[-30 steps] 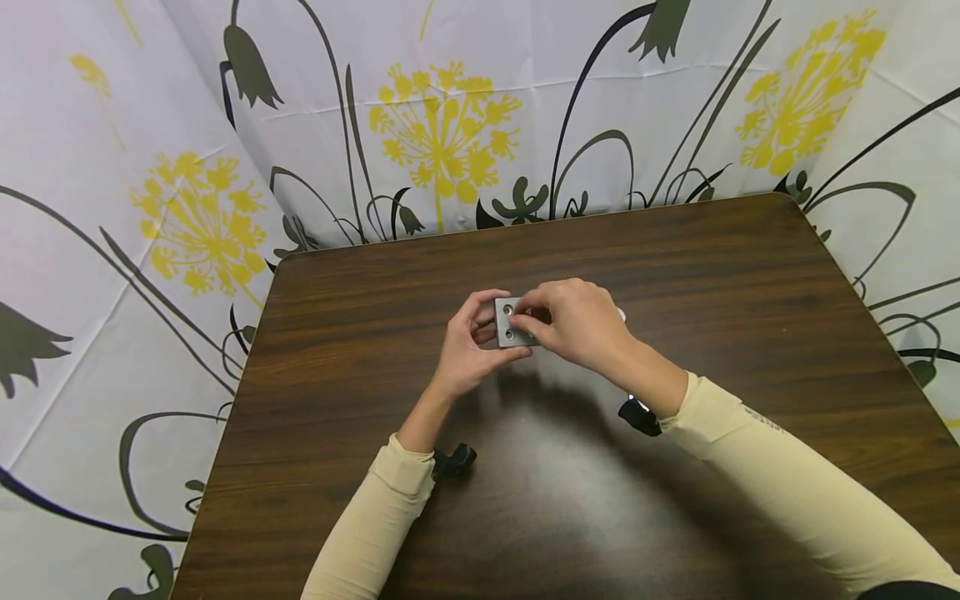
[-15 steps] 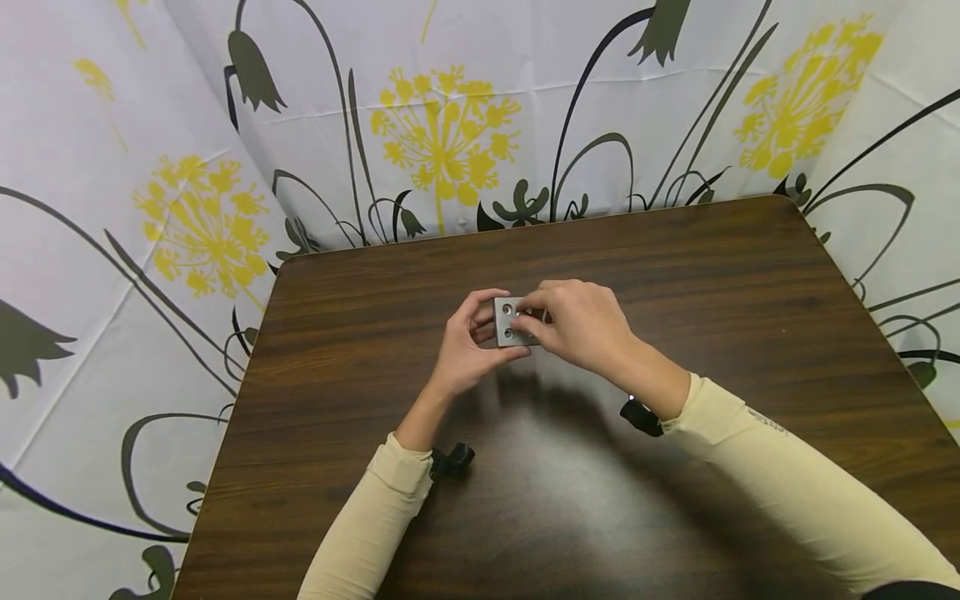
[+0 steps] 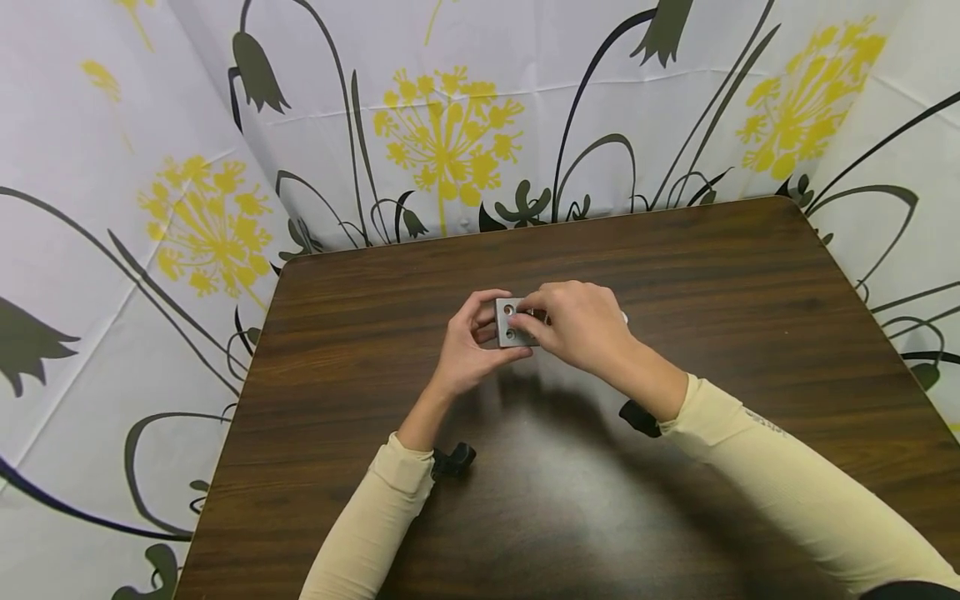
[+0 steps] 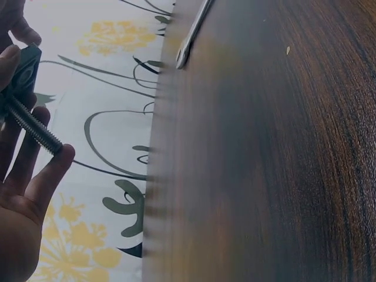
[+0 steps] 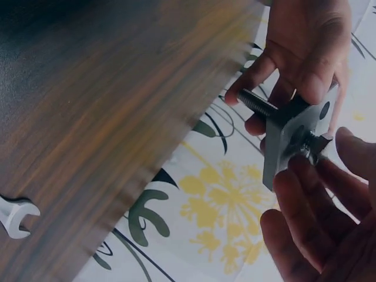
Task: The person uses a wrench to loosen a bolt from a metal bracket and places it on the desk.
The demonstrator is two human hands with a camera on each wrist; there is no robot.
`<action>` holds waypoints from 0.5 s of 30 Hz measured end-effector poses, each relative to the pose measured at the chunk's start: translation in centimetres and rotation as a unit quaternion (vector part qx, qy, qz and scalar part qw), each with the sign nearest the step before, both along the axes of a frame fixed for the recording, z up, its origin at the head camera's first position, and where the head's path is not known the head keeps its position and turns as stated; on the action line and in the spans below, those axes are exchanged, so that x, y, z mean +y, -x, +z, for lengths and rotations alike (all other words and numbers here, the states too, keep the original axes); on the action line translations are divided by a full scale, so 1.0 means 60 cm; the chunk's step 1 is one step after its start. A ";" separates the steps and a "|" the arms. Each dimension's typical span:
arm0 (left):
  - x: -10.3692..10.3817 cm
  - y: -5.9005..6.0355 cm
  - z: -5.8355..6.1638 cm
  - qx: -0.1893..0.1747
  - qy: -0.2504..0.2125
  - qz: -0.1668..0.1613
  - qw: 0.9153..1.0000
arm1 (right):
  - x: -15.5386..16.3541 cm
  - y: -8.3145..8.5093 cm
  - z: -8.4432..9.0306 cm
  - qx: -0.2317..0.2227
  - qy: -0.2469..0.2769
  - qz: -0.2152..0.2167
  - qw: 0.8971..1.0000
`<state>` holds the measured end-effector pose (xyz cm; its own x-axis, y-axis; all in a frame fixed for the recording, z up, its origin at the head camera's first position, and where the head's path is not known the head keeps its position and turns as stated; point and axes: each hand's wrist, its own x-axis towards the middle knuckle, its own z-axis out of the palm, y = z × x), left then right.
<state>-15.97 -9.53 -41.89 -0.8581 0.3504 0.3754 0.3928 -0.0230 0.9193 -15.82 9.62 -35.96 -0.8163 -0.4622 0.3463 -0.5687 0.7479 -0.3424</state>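
Observation:
My left hand (image 3: 467,354) holds a small grey metal block (image 3: 502,323) with holes in it, fingers and thumb at its edges, above the table. A threaded bolt (image 5: 257,103) runs through the block. In the left wrist view one fingertip of that hand touches the free end of the bolt (image 4: 41,132). My right hand (image 3: 585,325) is at the block's other face; its curled fingers and thumb are around the bolt's head end (image 5: 318,144), where a short length of thread shows. In the head view the right fingers hide part of the block.
A metal open-end wrench (image 5: 17,217) lies on the brown wooden table (image 3: 360,333); the left wrist view shows one end of the wrench (image 4: 185,50) too. A patterned curtain (image 3: 315,142) hangs behind the table's far edge.
My right hand shifts very slightly at the block, its fingers and thumb staying by the bolt. My left hand and the block keep almost the same place.

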 end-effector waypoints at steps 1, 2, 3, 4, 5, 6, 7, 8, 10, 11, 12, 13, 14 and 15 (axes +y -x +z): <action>-0.001 0.002 -0.006 0.001 0.000 0.000 1.000 | -0.001 0.000 0.000 -0.001 -0.002 -0.001 1.000; -0.002 0.005 -0.012 0.002 -0.001 0.000 1.000 | -0.001 0.000 -0.001 -0.001 -0.006 0.002 1.000; -0.003 0.008 -0.018 0.003 -0.002 -0.001 1.000 | -0.001 0.000 -0.001 -0.001 -0.010 0.009 1.000; -0.004 0.011 -0.023 0.005 -0.004 -0.003 1.000 | -0.001 0.000 -0.001 0.000 -0.010 0.019 1.000; -0.005 0.014 -0.029 0.006 -0.006 -0.005 1.000 | -0.001 0.000 -0.001 0.002 -0.012 0.029 1.000; -0.006 0.015 -0.031 0.007 -0.007 -0.006 1.000 | 0.000 -0.001 -0.001 0.006 -0.012 0.039 0.999; -0.007 0.016 -0.032 0.006 -0.007 -0.007 1.000 | 0.001 -0.001 -0.001 0.009 -0.011 0.047 0.999; -0.007 0.016 -0.032 0.004 -0.007 -0.007 1.000 | 0.001 -0.002 -0.001 0.011 -0.010 0.053 0.999; -0.007 0.015 -0.030 0.005 -0.006 -0.005 1.000 | 0.001 -0.002 -0.001 0.015 -0.010 0.051 0.999; -0.007 0.014 -0.027 0.005 -0.004 -0.003 1.000 | 0.001 -0.003 -0.001 0.016 -0.012 0.043 0.999; -0.006 0.012 -0.022 0.005 -0.003 0.000 1.000 | 0.000 -0.002 0.000 0.016 -0.013 0.031 0.999; -0.005 0.009 -0.017 0.006 -0.001 0.002 1.000 | 0.000 -0.002 0.000 0.014 -0.015 0.019 1.000; -0.004 0.007 -0.011 0.008 0.000 0.005 1.000 | -0.001 -0.001 0.000 0.010 -0.016 0.007 1.000; -0.003 0.004 -0.005 0.011 0.001 0.007 1.000 | -0.002 0.000 0.001 0.007 -0.016 -0.001 1.000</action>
<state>-16.23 -9.74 -42.22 -0.8546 0.3394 0.3931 0.4126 -0.0158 0.9108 -15.81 9.49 -35.93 -0.8121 -0.4721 0.3430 -0.5723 0.7594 -0.3095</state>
